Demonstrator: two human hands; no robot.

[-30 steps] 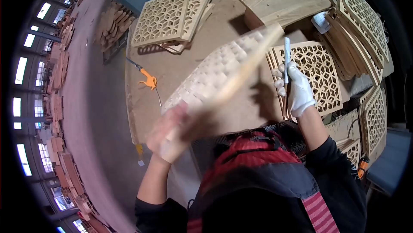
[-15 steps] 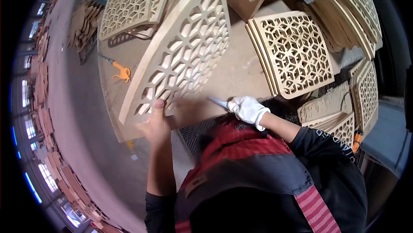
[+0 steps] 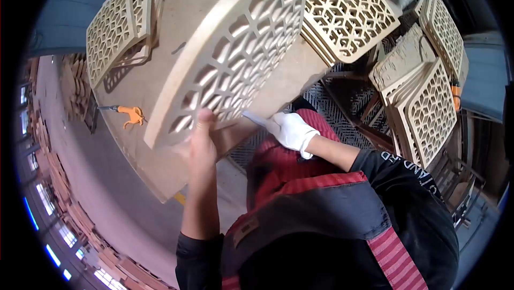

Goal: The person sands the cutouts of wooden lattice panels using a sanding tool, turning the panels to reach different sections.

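A wooden lattice panel (image 3: 184, 68) with geometric cut-outs stands tilted on edge over the workbench (image 3: 142, 156). My bare left hand (image 3: 203, 142) is closed around its near lower corner, thumb across the lattice face. In my white-gloved right hand (image 3: 293, 132) is a slim grey flat tool (image 3: 256, 119), possibly a file. Its tip points left, close to the panel's lower edge; whether it touches the wood I cannot tell. The fingers wrap round the tool's near end.
More lattice panels (image 3: 350, 11) are stacked beyond the held one, with others at the left (image 3: 115, 27) and in a lower pile (image 3: 432, 113) at the right. An orange air blow gun (image 3: 131, 114) lies near the bench's left edge. Patterned matting (image 3: 337, 105) covers the floor.
My view has turned, so the stacks sit higher and further left. The grey tool has come nearer the panel's lower edge. My left hand keeps hold of the panel.
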